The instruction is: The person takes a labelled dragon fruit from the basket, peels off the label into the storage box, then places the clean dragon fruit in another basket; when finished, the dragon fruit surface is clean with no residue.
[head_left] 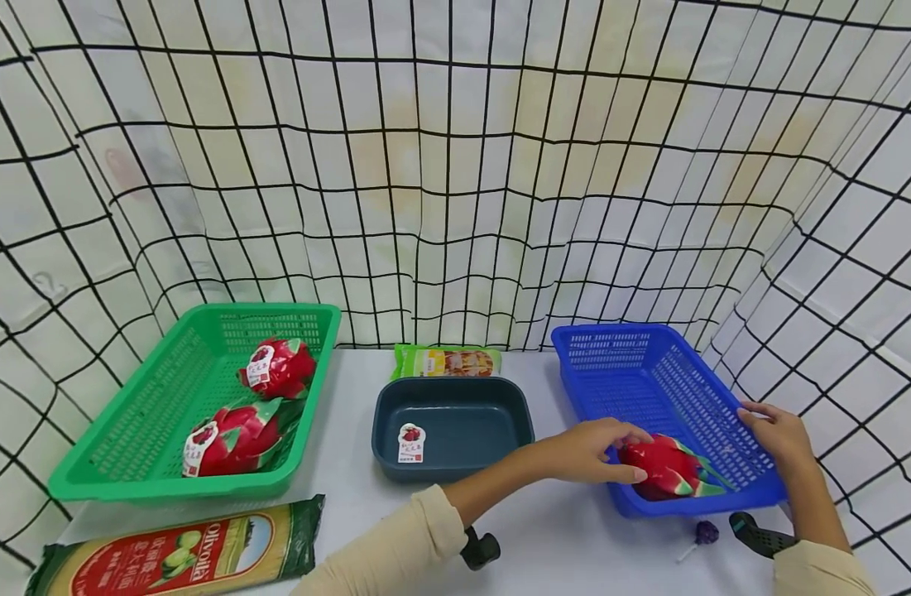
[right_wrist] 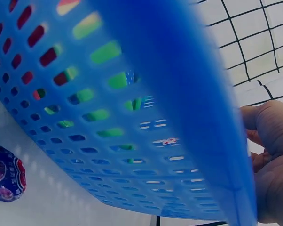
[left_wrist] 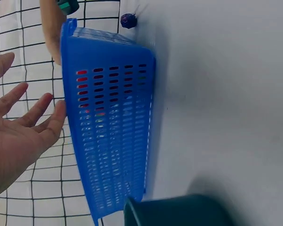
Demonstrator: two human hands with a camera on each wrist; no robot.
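Note:
A red dragon fruit (head_left: 667, 468) with green-tipped scales lies in the near end of the blue basket (head_left: 596, 381). My left hand (head_left: 592, 451) reaches over the basket's left rim beside the fruit, thumb and fingers spread; whether it touches the fruit I cannot tell. The left wrist view shows that hand (left_wrist: 24, 117) with loose, parted fingers by the rim. At the basket's right side, my right hand (head_left: 779, 434) holds the rim. In the right wrist view, the basket wall (right_wrist: 179, 94) hides part of the right hand (right_wrist: 273, 160).
A green basket (head_left: 157, 372) on the left holds two dragon fruits. Between the baskets sits a dark blue tub (head_left: 462, 430) with a sticker inside, a green snack bag (head_left: 448, 362) behind it. A pasta pack (head_left: 179, 550) lies front left, a purple lollipop (head_left: 707, 532) front right. Netted walls surround the table.

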